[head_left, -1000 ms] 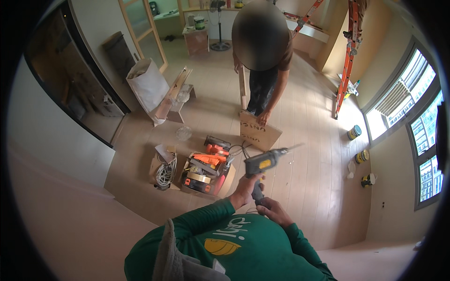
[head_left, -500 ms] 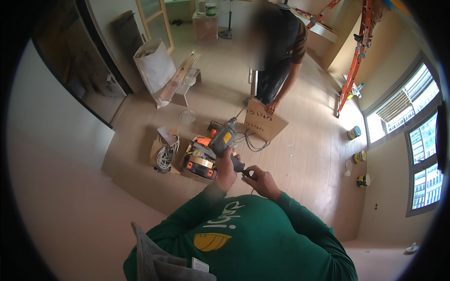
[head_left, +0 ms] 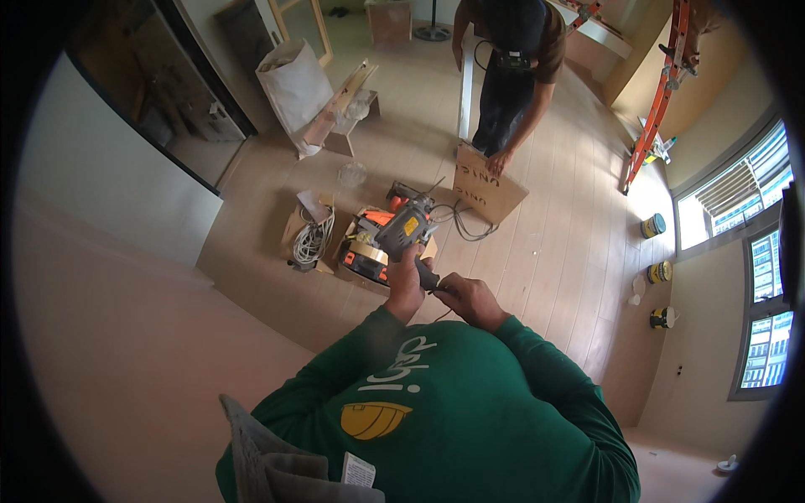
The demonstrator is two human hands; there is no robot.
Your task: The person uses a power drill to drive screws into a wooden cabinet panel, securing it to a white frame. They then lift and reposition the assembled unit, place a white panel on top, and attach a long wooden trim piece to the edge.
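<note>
A grey corded power drill [head_left: 401, 236] with a long bit is held up in front of my green shirt. My left hand [head_left: 406, 287] is wrapped round it near its handle. My right hand [head_left: 474, 300] is closed at the handle's butt end, its fingers pinching the dark cord where it leaves the drill. Behind the drill, partly hidden by it, a box of tools [head_left: 356, 282] stands on the floor. A roll of tan tape [head_left: 369, 254] and orange-and-black tools show in it.
Coiled white cable [head_left: 312, 241] lies left of the tool box. Ahead, a co-worker [head_left: 511, 75] bends over a cardboard piece [head_left: 489, 191], with dark cable [head_left: 463, 225] on the floor beside it. An orange ladder [head_left: 662, 96] and paint cans [head_left: 660, 272] line the right side.
My view has tipped downward, and the surroundings shift right and upward. The drill has turned slightly in my grip; both hands keep their hold. The co-worker's other arm now shows beside a long pale strip.
</note>
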